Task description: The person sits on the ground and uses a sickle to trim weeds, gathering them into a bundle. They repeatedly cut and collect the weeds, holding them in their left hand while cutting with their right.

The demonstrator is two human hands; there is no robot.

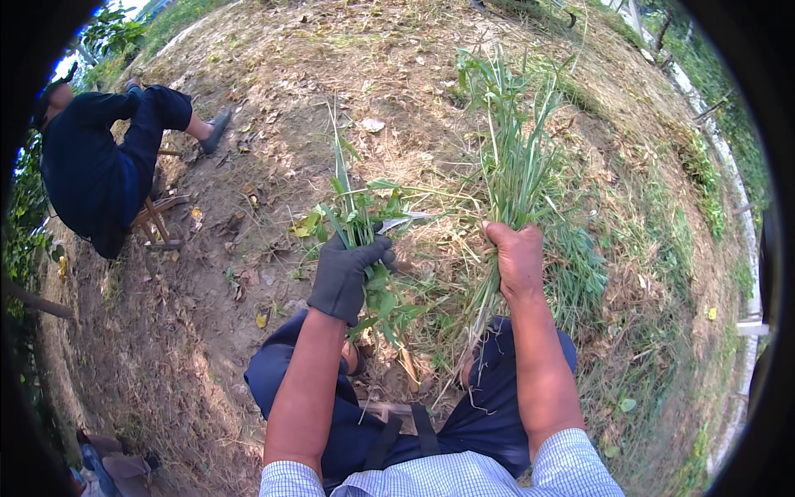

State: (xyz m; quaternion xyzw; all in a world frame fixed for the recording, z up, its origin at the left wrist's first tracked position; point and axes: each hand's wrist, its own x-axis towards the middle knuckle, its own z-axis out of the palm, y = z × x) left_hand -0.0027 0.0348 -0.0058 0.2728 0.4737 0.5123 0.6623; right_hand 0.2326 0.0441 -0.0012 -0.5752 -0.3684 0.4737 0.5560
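Note:
My left hand [349, 271], in a dark grey glove, is closed around a small bunch of leafy green weeds [357, 214]. Some leaves hang below that fist. A pale pointed metal blade [404, 221] sticks out beside the gloved fingers; its other end is hidden, so I cannot tell how it is held. My bare right hand [517, 258] grips a larger bundle of long green grass [515, 155], tops upward. Dry stems and roots [478, 329] trail beneath it toward my right knee. Between my legs stands a light wooden stick or handle [408, 366], partly covered by leaves.
A person in dark clothes [87, 161] sits at the left on a low wooden stool [155, 220]. Part of another person [118, 466] shows at lower left. Cut grass [574, 267] lies right of my hand. A pale curb [733, 168] runs along the right side.

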